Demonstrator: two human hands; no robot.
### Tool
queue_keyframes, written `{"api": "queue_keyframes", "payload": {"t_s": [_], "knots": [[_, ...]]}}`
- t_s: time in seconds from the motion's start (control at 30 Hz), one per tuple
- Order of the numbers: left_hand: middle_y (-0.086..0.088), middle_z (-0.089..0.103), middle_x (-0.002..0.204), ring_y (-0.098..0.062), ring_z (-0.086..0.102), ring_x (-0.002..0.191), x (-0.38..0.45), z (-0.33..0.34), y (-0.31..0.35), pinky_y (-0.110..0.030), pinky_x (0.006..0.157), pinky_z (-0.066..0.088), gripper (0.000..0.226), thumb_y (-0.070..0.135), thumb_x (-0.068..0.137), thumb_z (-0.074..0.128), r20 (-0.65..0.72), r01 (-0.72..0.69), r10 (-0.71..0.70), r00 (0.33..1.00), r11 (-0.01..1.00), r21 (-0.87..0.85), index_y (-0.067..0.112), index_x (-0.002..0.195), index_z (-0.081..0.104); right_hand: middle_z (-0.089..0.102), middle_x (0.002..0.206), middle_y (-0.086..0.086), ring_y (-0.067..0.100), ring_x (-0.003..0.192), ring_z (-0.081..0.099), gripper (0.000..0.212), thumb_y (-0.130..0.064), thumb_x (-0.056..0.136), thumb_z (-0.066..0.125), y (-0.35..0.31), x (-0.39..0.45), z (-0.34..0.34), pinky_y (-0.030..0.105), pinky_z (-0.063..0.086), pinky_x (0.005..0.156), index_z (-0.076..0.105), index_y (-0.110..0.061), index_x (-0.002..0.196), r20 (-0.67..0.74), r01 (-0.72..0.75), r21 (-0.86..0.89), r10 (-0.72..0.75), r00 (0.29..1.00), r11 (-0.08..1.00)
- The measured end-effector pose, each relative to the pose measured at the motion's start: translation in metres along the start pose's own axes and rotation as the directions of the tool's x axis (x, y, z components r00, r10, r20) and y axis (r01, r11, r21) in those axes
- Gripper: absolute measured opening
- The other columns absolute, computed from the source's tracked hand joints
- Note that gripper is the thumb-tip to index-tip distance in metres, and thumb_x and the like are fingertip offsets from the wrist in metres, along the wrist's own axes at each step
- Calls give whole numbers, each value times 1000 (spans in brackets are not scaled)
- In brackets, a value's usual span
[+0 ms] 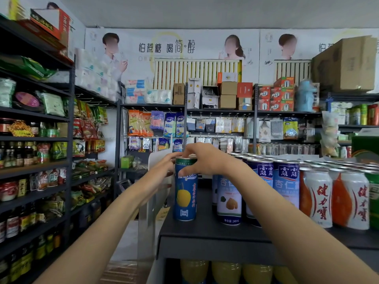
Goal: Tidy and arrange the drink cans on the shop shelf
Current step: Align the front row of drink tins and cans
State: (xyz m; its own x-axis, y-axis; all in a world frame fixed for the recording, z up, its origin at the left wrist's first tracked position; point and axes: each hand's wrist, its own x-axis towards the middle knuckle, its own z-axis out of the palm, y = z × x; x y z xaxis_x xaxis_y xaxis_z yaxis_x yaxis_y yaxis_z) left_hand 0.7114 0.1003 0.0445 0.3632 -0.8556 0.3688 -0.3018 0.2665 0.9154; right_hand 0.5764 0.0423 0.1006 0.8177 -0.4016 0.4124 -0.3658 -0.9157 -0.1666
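I see a tall, slim blue can (185,193) with a glossy printed wrap and a yellow fruit on its front, standing upright near the left front corner of a matte black shelf top (207,228). My right hand (205,160) curls over its upper part, thumb pressed on the front of the label and fingers arched over the metal rim. My left hand (164,168) comes in from the left, fingers against the can's upper side just under the rim; whether they wrap around it I cannot tell, since the can hides them. So the can sits between both hands, gripped at the top, base on the shelf. To the right, apart from it, stand smooth blue-and-white almond drink cans (285,181) in rows, then white cans with orange shapes and red characters (348,199). Below the shelf, rounded yellow drink bottles (225,271) show, blurred.
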Motion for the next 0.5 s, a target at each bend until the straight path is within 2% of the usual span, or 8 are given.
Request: {"api": "queue_keyframes", "payload": {"t_s": [0.1,0.2,0.23,0.3,0.37,0.43,0.5], "knots": [[8,54,119,-12,51,110,3,-1,-2,-39,96,44,33,13,93,40,-42,-37,39,998,997,63,41,105,54,51,126,7,20,111,47,53,-34,79,71,0,-2,-5,26,37,83,51,-9,121,15,0,-66,1,1000,998],[5,52,117,-10,51,105,5,2,-3,-18,75,46,33,9,92,50,-53,-116,129,990,973,199,32,117,49,53,118,8,17,93,45,48,-31,80,70,-2,-5,-9,25,35,74,50,-8,117,25,10,-162,-6,1000,987],[4,50,117,-12,50,106,6,4,-4,-15,71,44,37,7,91,53,-46,-149,165,985,958,245,26,122,46,53,116,8,17,91,43,47,-30,80,70,-2,-7,-10,26,35,73,49,-8,116,28,12,-193,-7,1000,981],[0,47,116,-18,49,110,8,10,-6,-20,79,46,47,5,86,59,-40,-191,213,976,935,299,17,128,40,53,113,7,18,90,43,47,-30,80,71,-2,-9,-15,27,35,73,49,-8,115,31,-3,-255,11,999,967],[-3,49,115,-23,54,109,12,16,-11,-36,91,47,59,5,81,66,-56,-187,218,974,921,341,16,131,35,53,112,4,20,96,46,47,-36,79,70,3,-11,-18,32,36,81,49,-11,113,24,-33,-314,43,999,949],[-9,53,120,-26,56,107,15,22,-17,-46,92,47,68,5,78,70,-82,-185,230,970,911,369,18,132,32,54,112,1,22,106,48,47,-42,79,68,9,-12,-19,42,31,95,49,-14,112,18,-60,-341,70,997,938],[-10,54,122,-25,56,108,18,25,-20,-48,91,48,66,4,78,69,-110,-202,259,960,906,373,19,131,32,53,111,-1,22,111,48,46,-44,79,67,13,-14,-19,44,29,98,49,-16,111,18,-65,-331,75,997,941]]}}
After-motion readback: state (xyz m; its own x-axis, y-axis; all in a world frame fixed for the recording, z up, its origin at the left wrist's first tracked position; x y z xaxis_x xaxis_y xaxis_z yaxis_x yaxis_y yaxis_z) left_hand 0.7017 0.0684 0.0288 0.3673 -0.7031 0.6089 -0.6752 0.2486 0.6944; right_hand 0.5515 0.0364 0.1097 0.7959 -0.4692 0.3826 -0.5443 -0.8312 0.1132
